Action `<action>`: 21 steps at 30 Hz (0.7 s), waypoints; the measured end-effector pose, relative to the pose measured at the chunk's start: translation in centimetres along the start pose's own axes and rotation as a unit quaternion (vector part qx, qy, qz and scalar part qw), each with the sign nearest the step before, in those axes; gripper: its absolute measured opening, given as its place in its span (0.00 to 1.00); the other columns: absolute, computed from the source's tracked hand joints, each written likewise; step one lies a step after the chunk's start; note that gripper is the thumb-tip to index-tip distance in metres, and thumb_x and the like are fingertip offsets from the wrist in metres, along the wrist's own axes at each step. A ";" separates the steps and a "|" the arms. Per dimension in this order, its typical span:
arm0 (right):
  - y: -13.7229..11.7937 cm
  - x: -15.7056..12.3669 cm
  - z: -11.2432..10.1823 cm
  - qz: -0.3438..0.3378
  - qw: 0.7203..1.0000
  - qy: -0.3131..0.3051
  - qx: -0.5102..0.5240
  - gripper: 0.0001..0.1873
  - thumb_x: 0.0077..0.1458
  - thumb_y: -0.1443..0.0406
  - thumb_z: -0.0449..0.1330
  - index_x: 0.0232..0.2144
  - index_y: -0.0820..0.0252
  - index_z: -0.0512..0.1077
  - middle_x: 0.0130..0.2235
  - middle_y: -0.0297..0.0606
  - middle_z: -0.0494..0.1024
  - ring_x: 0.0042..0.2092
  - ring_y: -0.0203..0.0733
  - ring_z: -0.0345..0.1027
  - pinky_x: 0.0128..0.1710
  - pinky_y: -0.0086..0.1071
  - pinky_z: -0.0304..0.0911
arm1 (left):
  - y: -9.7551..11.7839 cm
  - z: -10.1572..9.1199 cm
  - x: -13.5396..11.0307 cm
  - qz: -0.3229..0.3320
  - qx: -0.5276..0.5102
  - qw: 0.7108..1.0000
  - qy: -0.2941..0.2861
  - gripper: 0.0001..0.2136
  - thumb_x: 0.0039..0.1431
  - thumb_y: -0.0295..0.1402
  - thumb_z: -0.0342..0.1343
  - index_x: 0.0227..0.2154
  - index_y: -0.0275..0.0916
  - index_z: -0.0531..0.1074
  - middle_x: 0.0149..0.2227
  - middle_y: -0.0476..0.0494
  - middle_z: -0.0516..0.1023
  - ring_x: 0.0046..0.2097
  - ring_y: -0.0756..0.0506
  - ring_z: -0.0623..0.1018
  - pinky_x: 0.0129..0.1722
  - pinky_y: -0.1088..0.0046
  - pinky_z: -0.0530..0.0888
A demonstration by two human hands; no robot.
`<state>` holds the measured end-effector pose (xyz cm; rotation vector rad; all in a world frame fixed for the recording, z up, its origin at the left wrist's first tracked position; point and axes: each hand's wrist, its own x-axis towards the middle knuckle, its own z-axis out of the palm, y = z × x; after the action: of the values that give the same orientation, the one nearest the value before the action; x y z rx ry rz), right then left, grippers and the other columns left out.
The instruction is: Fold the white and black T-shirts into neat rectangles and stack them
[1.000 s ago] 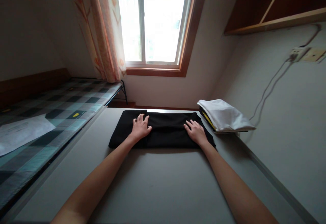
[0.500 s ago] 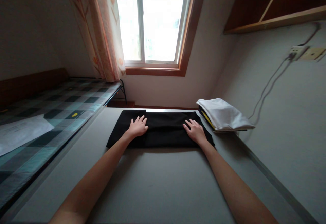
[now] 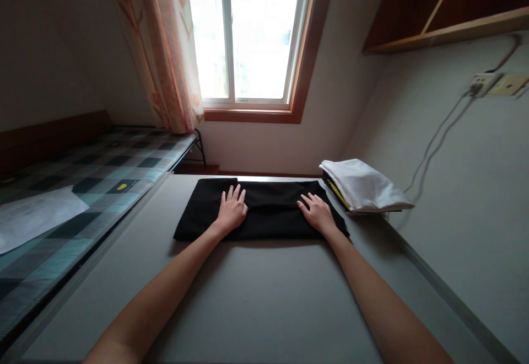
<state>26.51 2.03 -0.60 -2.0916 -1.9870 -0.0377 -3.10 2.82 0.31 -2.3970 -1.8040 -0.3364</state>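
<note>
A folded black garment point(image 3: 273, 215) lies in a wide flat rectangle near the far edge of the grey table point(image 3: 264, 298); its exact kind is not shown. My left hand point(image 3: 232, 209) rests flat on it, left of the middle, with fingers spread. Close to the garment's right end, my right hand point(image 3: 317, 212) also lies on the cloth, fingers apart. Neither hand grips anything. A fold edge runs across the garment's left part, just beside my left hand.
Behind the garment's right end sits a stack of folded clothes point(image 3: 363, 187), white on top. A bed with a checked mattress point(image 3: 144, 162) and a paper sheet point(image 3: 37, 215) borders the left side. A power cord point(image 3: 433, 138) hangs along the right wall.
My left hand has slid a little to the right across the black garment. My right hand stays where it was, and the garment looks nearly unchanged.
</note>
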 end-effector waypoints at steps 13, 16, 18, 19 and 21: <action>-0.3 -0.6 0.0 -0.041 0.995 0.067 -0.059 0.27 0.65 0.53 0.44 0.58 0.56 0.68 0.64 0.45 0.63 0.67 0.54 0.46 0.64 0.51 0.42 | -0.2 -0.2 0.1 0.002 -0.015 0.999 -0.045 0.25 0.65 0.36 0.40 0.63 0.40 0.62 0.66 0.43 0.59 0.68 0.38 0.54 0.65 0.56 0.53; -0.6 -1.0 -0.2 -0.050 0.996 0.050 -0.059 0.27 0.66 0.54 0.43 0.60 0.54 0.67 0.65 0.44 0.61 0.67 0.54 0.45 0.64 0.52 0.42 | -0.1 -0.3 -0.1 -0.001 -0.015 0.999 -0.041 0.24 0.64 0.34 0.40 0.62 0.39 0.62 0.66 0.42 0.60 0.68 0.38 0.54 0.65 0.56 0.53; -0.6 -1.2 -0.2 -0.033 0.998 0.021 -0.048 0.26 0.66 0.54 0.42 0.61 0.52 0.65 0.65 0.42 0.61 0.67 0.54 0.47 0.63 0.50 0.45 | -0.1 -0.3 -0.2 0.000 -0.012 0.999 -0.038 0.24 0.64 0.34 0.40 0.62 0.39 0.63 0.66 0.42 0.60 0.68 0.38 0.55 0.65 0.56 0.53; -0.6 -1.2 -0.2 -0.026 0.999 0.010 -0.044 0.26 0.67 0.55 0.41 0.62 0.51 0.64 0.66 0.42 0.60 0.67 0.54 0.48 0.63 0.49 0.47 | -0.1 -0.3 -0.2 0.002 -0.012 0.999 -0.036 0.24 0.64 0.34 0.40 0.62 0.39 0.63 0.66 0.42 0.60 0.68 0.38 0.55 0.65 0.56 0.53; -0.5 -1.3 -0.3 -0.018 0.999 0.002 -0.041 0.26 0.67 0.56 0.41 0.62 0.50 0.63 0.66 0.41 0.60 0.67 0.54 0.48 0.62 0.49 0.48 | -0.1 -0.2 -0.3 0.004 -0.014 0.999 -0.035 0.24 0.64 0.34 0.40 0.62 0.38 0.62 0.66 0.42 0.60 0.68 0.38 0.55 0.65 0.56 0.53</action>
<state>25.93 0.72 -0.53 -2.1025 -2.0550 -0.1311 -3.27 2.56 0.43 -2.4641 -1.8314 -0.2821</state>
